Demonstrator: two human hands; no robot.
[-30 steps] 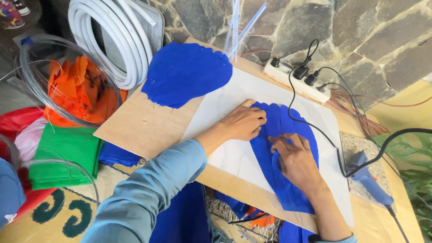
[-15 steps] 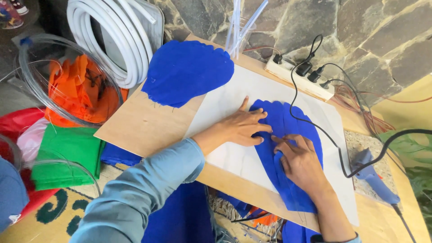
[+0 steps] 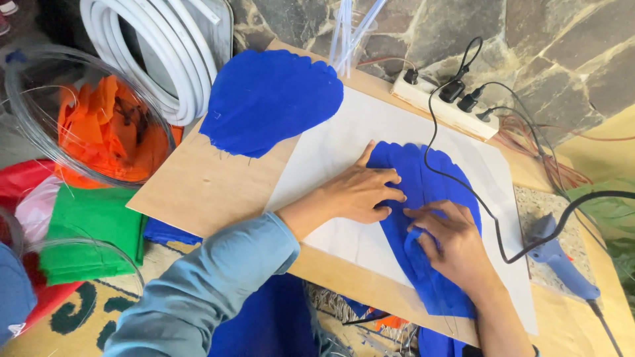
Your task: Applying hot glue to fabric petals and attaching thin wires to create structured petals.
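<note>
1. One clear round container [image 3: 40,112] sits left of the plywood board [image 3: 205,188] and holds orange fabric [image 3: 109,125].
2. One folded green cloth [image 3: 92,235] lies just off the board's lower left corner, below the container.
3. One coil of white hose [image 3: 162,56] rests beyond the board's left far edge.
4. One loose blue fabric piece [image 3: 271,99] with a scalloped edge lies flat on the board's far left part, well apart from both hands.
5. One white sheet [image 3: 331,152] covers the middle of the board.
6. One second blue fabric piece [image 3: 413,182] lies on the white sheet, right of the board's centre. Total blue scalloped pieces on the board: two.
7. The left hand [image 3: 360,192], in a light blue sleeve [image 3: 205,291], presses flat on the left edge of this piece, fingers spread, clasping nothing.
8. The right hand [image 3: 453,248] rests on the piece's near half, fingertips curled and pinching a small fold of the blue fabric.
9. One white power strip [image 3: 446,109] lies at the board's far right edge with three black plugs inserted.
10. One black cable [image 3: 463,188] crosses the blue piece.
11. One blue glue gun [image 3: 562,261] lies right of the board on a speckled slab [image 3: 532,201].
</note>
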